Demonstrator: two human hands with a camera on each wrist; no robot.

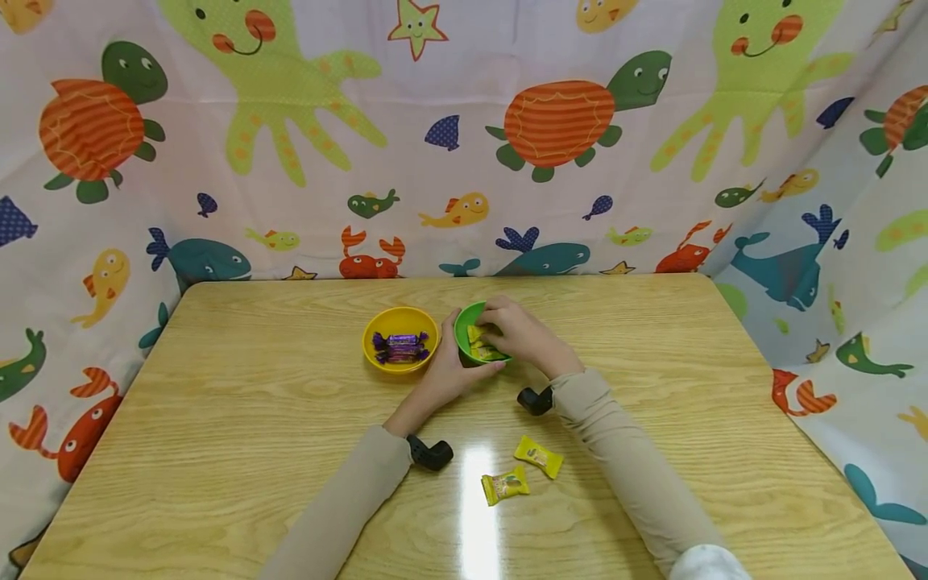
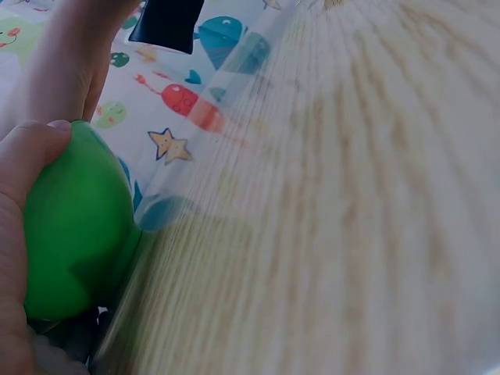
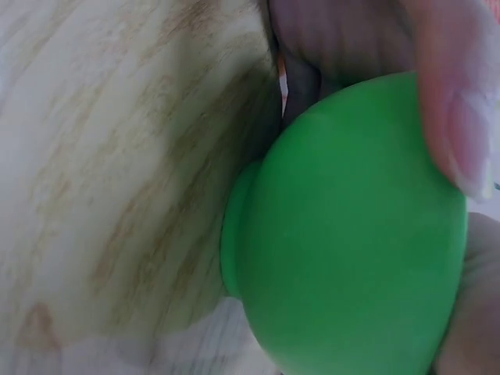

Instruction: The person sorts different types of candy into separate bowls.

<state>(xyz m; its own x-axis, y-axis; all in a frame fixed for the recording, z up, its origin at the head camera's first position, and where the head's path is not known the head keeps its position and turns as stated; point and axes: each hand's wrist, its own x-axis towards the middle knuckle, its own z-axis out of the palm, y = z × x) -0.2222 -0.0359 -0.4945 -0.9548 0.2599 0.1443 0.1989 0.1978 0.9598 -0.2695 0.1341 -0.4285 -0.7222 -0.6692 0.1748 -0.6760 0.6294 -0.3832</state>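
A green bowl (image 1: 461,329) with yellow-wrapped candies (image 1: 482,348) inside stands near the back of the table. My left hand (image 1: 449,372) grips it from the left and front, with the thumb near its front rim. In the left wrist view, that thumb lies on the green bowl (image 2: 78,226). My right hand (image 1: 524,332) reaches over the right side into the bowl, its curled fingers at the candies. Whether they pinch one is hidden. The right wrist view shows the outside of the green bowl (image 3: 351,226) and a thumb (image 3: 465,133) at its rim.
Just left of my left hand is a yellow bowl (image 1: 372,359) holding purple-wrapped candies (image 1: 401,348). Two more yellow-wrapped candies, one nearer (image 1: 505,486) and one farther (image 1: 539,457), lie on the wooden table (image 1: 254,419) between my forearms. A patterned curtain (image 1: 464,161) hangs behind the table.
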